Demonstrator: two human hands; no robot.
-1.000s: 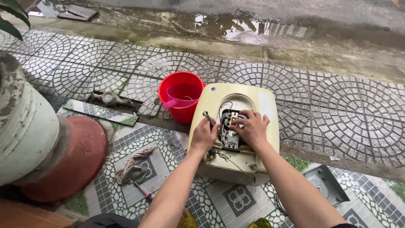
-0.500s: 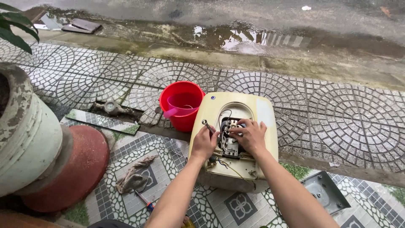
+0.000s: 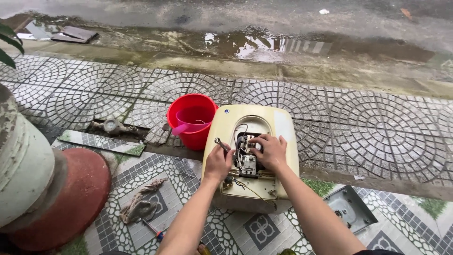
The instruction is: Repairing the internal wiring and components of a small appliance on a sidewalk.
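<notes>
Wet paving in fan-patterned stone runs across the top of the head view, with a puddled road behind it and patterned floor tiles (image 3: 141, 170) nearer the camera. On those tiles lies a cream water heater casing (image 3: 283, 137), flat on its back, its long axis running away from the person toward the road. Its front opening shows a black and white electrical block (image 3: 247, 158) with loose wires.

Both hands sit over that opening. The left hand (image 3: 218, 163) rests at the left edge of the opening, closed around a small metal tool (image 3: 222, 144) whose tip angles up and away to the left. The right hand (image 3: 270, 151) lies just to the right, fingers curled down onto the top of the block; whether they pinch something or only press is hidden by the hand itself. The right hand is the nearer one to the block's upper end, the left is beside its lower left side.

A red bucket (image 3: 193, 120) with a pink scoop inside stands touching or just beside the casing's upper left corner. A grey rag (image 3: 139, 205) and a small screwdriver (image 3: 152, 230) lie on the tiles to the left, well apart from the hands. A grey metal plate (image 3: 350, 208) lies to the right. A large white and red-brown pot (image 3: 42, 189) fills the left edge, cut off by the frame.
</notes>
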